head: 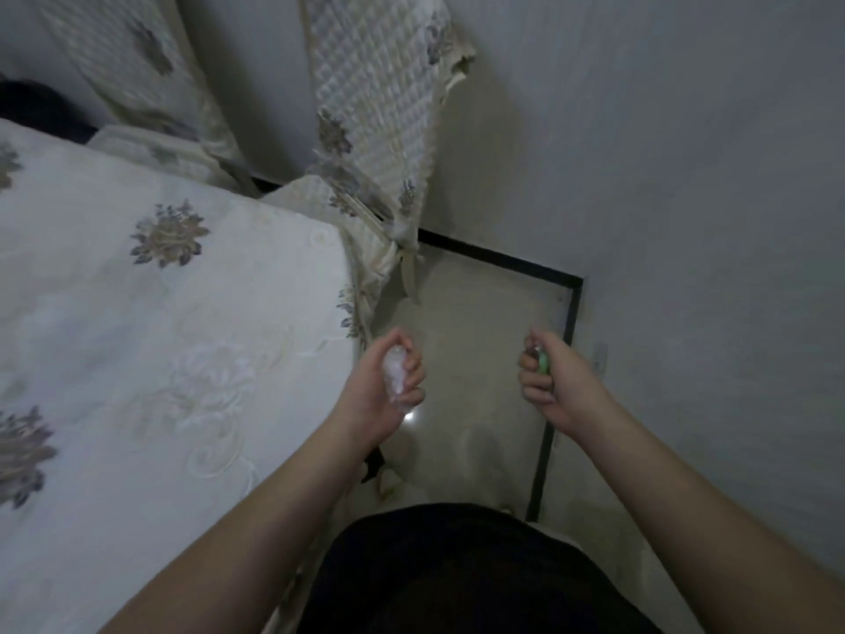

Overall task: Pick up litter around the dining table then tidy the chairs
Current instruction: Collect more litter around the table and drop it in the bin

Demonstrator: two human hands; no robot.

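Both bare forearms reached forward over the floor; the left hand point(386, 382) clutched crumpled clear plastic point(396, 375), the right hand point(551, 382) curled round a small green scrap point(542, 362).

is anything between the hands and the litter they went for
No. The left hand already grips a crumpled clear plastic wrapper, and the right hand grips a small green piece of litter.

A home dining corner, probably. A floral embroidered tablecloth point(173, 322) covers the table, beside chairs with quilted covers point(366, 107). Plain walls point(686, 176) close it in.
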